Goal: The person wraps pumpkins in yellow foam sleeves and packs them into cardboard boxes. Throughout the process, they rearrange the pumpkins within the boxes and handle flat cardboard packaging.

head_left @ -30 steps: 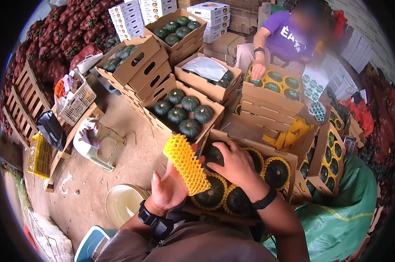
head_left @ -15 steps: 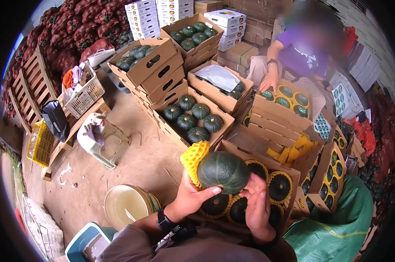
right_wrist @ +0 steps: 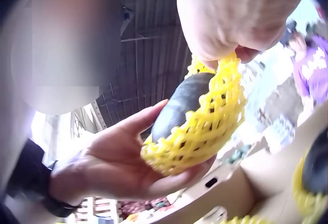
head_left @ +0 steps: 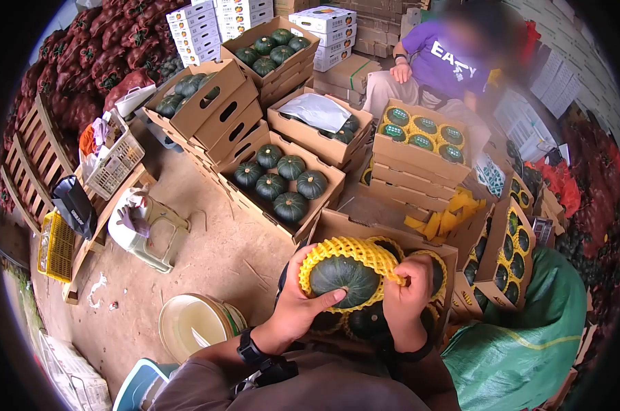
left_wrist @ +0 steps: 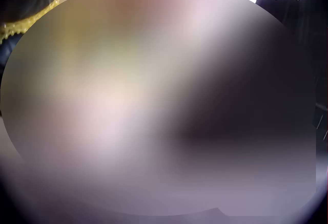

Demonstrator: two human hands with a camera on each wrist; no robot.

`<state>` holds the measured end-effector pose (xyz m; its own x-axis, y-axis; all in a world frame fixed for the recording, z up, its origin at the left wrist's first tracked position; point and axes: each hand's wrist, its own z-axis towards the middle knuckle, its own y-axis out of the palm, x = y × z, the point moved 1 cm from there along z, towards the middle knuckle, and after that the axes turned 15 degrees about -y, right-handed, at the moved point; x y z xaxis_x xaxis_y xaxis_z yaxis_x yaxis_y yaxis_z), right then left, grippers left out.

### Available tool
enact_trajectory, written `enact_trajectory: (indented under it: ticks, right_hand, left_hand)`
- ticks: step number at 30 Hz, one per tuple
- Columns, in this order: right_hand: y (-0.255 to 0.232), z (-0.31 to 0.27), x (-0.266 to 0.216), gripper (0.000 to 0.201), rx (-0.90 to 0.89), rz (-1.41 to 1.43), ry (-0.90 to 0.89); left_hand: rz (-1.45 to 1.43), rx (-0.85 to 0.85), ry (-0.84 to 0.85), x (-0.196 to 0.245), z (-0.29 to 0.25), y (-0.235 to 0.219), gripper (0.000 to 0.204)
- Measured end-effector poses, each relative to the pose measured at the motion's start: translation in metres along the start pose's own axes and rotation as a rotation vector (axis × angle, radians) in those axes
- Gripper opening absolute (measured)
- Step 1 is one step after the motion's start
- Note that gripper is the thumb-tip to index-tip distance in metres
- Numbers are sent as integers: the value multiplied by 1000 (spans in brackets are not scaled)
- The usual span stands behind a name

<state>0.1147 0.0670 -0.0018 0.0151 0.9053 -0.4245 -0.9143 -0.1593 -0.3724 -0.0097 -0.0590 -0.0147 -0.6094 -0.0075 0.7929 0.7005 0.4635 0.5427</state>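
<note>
A dark green squash (head_left: pixel 344 279) is held above the near carton, with a yellow foam net (head_left: pixel 351 248) stretched around its sides and its top face bare. My left hand (head_left: pixel 293 301) cradles it from the left, thumb over the squash's face. On the other side my right hand (head_left: pixel 407 298) pinches the net's edge and pulls it outward. In the right wrist view the squash (right_wrist: pixel 182 103) lies in the net (right_wrist: pixel 205 132), between my left hand (right_wrist: pixel 123 157) below and my right hand (right_wrist: pixel 238 19) above. Most of the left wrist view is blurred.
Netted squashes fill the near carton (head_left: pixel 419 251). Beyond it stand an open carton of bare squashes (head_left: pixel 282 178) and stacked cartons (head_left: pixel 419 168). A seated person (head_left: pixel 440 61) is behind them. A bucket (head_left: pixel 193 325) stands at left, a green sack (head_left: pixel 522 342) at right.
A squash has come up from the carton into my hands, and the net, first around my left hand's fingers, now surrounds it. My right hand has moved onto the net's edge. The seated person's hand has drawn back.
</note>
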Motion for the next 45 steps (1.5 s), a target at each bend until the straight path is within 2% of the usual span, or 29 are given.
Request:
enact_trajectory:
  ticks: [1, 2, 5, 6, 7, 9, 11, 12, 15, 16, 17, 19, 20, 21, 22, 23, 25, 26, 27, 29, 30, 32, 33, 35, 39, 42, 43, 44, 45]
  right_hand:
    - [6, -5, -2, 29, -33, 34, 44]
    - [11, -7, -5, 31, -34, 228, 272]
    - [15, -6, -14, 37, 12, 624, 431]
    - [13, -4, -11, 44, -249, 639, 352]
    - [15, -10, -6, 43, -197, 883, 665]
    - [18, -9, -1, 46, -53, 1255, 1035]
    - [16, -11, -13, 48, -202, 949, 659]
    - [15, -13, -19, 52, -235, 890, 613]
    - [20, -25, -17, 58, -17, 1187, 825]
    - [20, -22, -12, 62, -219, 1068, 643]
    - [15, -17, -11, 69, -489, 571, 318]
    - [9, -12, -19, 80, -708, -5, 123]
    - [6, -6, -27, 96, -695, 0, 20]
    - [8, -3, -34, 105, -754, 151, 14]
    - [13, -6, -35, 107, -719, 229, 33]
    - [18, -8, -33, 110, -682, 305, 53]
    - [18, -1, -14, 108, -653, 566, 198]
    - [24, -9, -1, 105, -523, 945, 439]
    - [29, -12, 9, 103, -394, 1167, 599]
    - [43, -2, 10, 100, -154, 1173, 674]
    - [53, -6, 17, 101, -160, 1091, 644]
    - [68, -9, 32, 96, -357, 469, 261]
    - [71, -6, 31, 95, -463, 115, 77]
    - [76, -11, 24, 83, -727, -178, -26]
    - [91, 2, 19, 81, -1026, -316, 139]
    - [95, 18, 26, 79, -1242, -310, 209]
    - [94, 21, 29, 79, -1309, -293, 236]
    - [89, 22, 29, 77, -1281, -262, 199]
    - [82, 14, 32, 77, -1107, -171, 149]
  left_hand:
    - [85, 21, 43, 2, 0, -1, 83]
    - [169, 43, 86, 4, 0, -3, 83]
    - [313, 64, 154, 2, -1, -7, 81]
    - [400, 57, 181, -2, -1, -9, 81]
    - [487, 47, 212, -4, -1, -10, 81]
    - [400, 34, 143, -3, 3, -13, 78]
    - [290, 32, 61, 1, 6, -17, 78]
    - [258, -4, 29, 0, 6, -21, 77]
    - [-335, -273, -130, -13, 0, -21, 80]
    - [-368, -328, -240, -19, -6, -23, 85]
    - [-585, -439, -276, -21, -7, -24, 81]
    - [-381, -191, -383, -14, -5, -28, 82]
    - [-318, -160, -387, -12, -2, -28, 77]
    - [-256, -129, -393, -13, 0, -27, 71]
    - [-177, -47, -324, -19, 3, -27, 62]
    - [9, -41, -152, -21, 6, -24, 60]
    - [381, -69, -57, 0, 10, -26, 61]
    - [377, -84, -170, 13, 9, -33, 58]
    - [645, 43, -117, 24, 9, -40, 57]
    - [1412, 441, -39, 43, 13, -38, 46]
    - [1520, 411, -88, 38, 15, -46, 41]
    - [1729, 346, -175, 23, 28, -65, 34]
    - [1714, 357, -147, 21, 29, -68, 31]
    - [1680, 379, -103, 18, 27, -72, 27]
    - [1657, 383, -98, 15, 30, -73, 27]
    - [1646, 331, -243, 18, 33, -64, 28]
    - [1598, 324, -196, 17, 33, -65, 25]
    - [1553, 313, -146, 13, 31, -70, 24]
    - [1509, 296, -95, 10, 28, -74, 22]
